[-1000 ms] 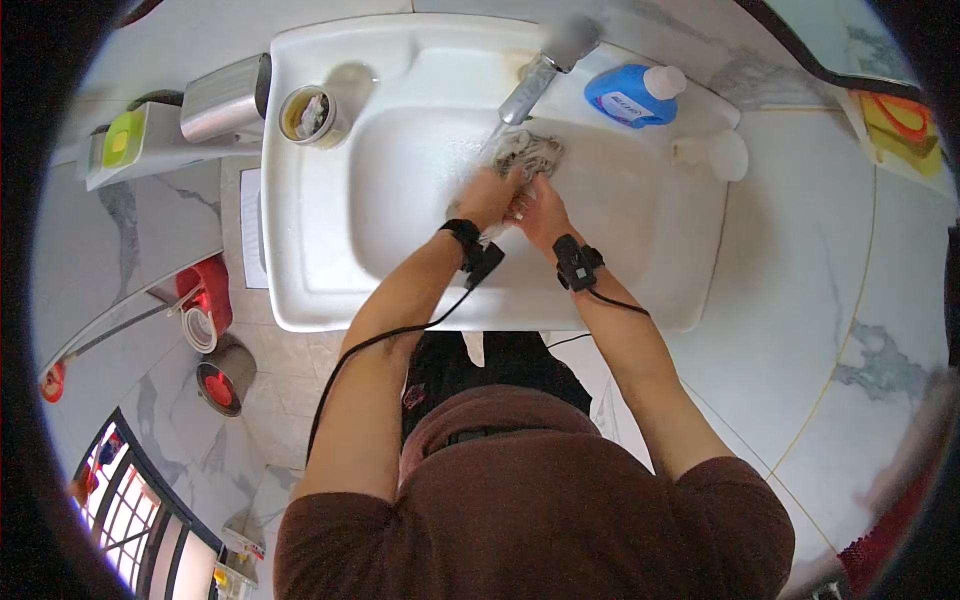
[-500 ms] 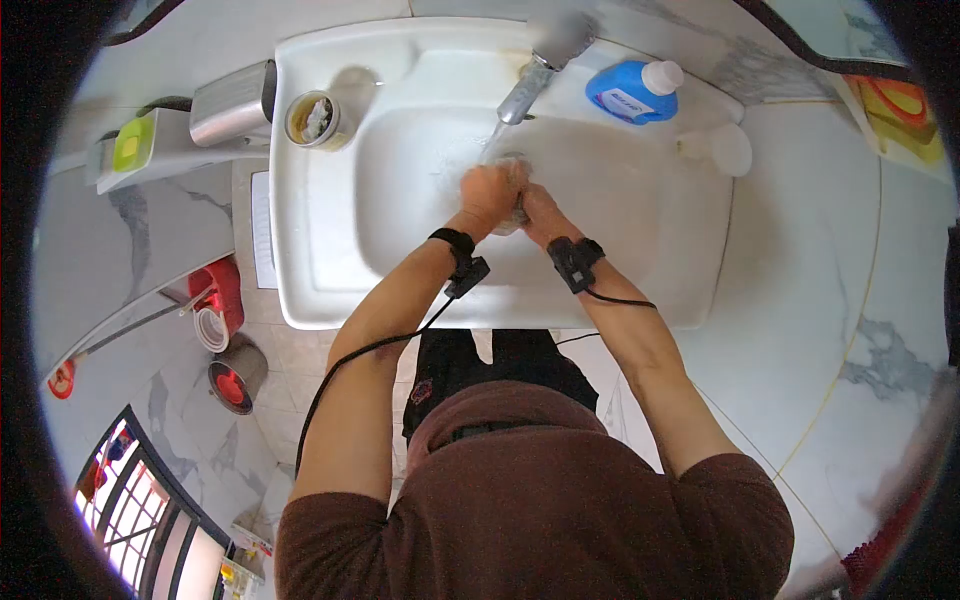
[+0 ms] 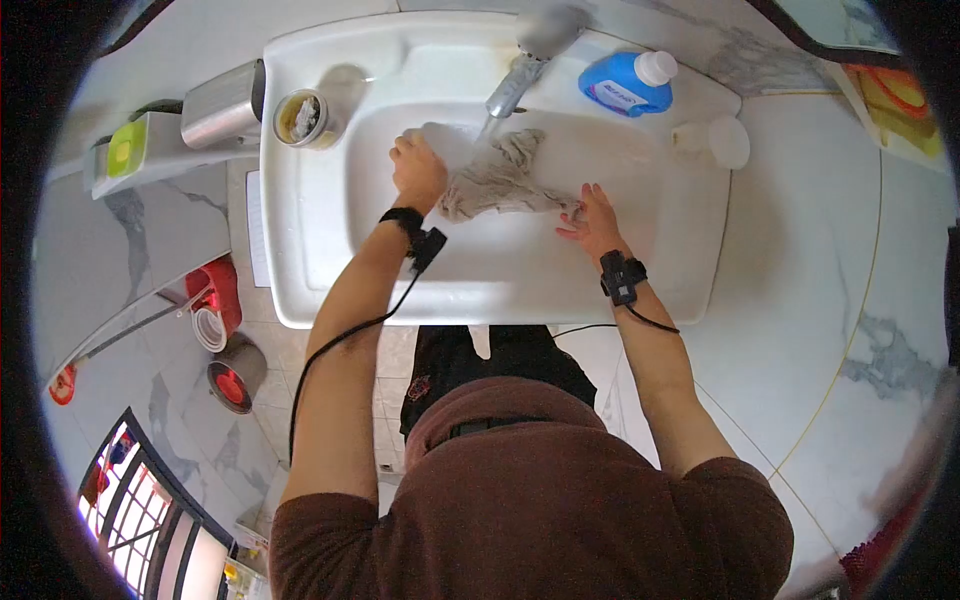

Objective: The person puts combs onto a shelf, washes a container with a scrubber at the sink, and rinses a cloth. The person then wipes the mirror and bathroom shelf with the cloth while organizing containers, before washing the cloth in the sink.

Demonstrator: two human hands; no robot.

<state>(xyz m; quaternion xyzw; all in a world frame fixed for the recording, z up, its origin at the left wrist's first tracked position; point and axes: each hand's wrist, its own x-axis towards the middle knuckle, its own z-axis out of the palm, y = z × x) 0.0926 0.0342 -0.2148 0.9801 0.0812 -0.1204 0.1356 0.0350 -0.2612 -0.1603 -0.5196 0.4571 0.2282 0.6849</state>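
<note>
A wet greyish cloth (image 3: 495, 188) lies spread and wrinkled in the white washbasin (image 3: 460, 285), below the running faucet (image 3: 516, 88). My left hand (image 3: 418, 172) is at the cloth's left side, its fingers bent and slightly apart, pointing away from the cloth. Nothing shows in those fingers, though their tips are partly hidden. At the other side, my right hand (image 3: 597, 222) has the cloth's tapered right end between thumb and fingers, the other fingers spread. Water falls onto the cloth's upper part.
A blue bottle (image 3: 628, 85) with a white cap stands on the basin's back right rim, near a white cup-like object (image 3: 728, 142). On the back left rim is a small tub (image 3: 300, 118). A red container (image 3: 215, 295) and a bucket (image 3: 236, 375) are low at left.
My hands were together under the faucet around the bunched cloth. They have moved apart, left hand leftward and right hand rightward, and the cloth has spread out between them.
</note>
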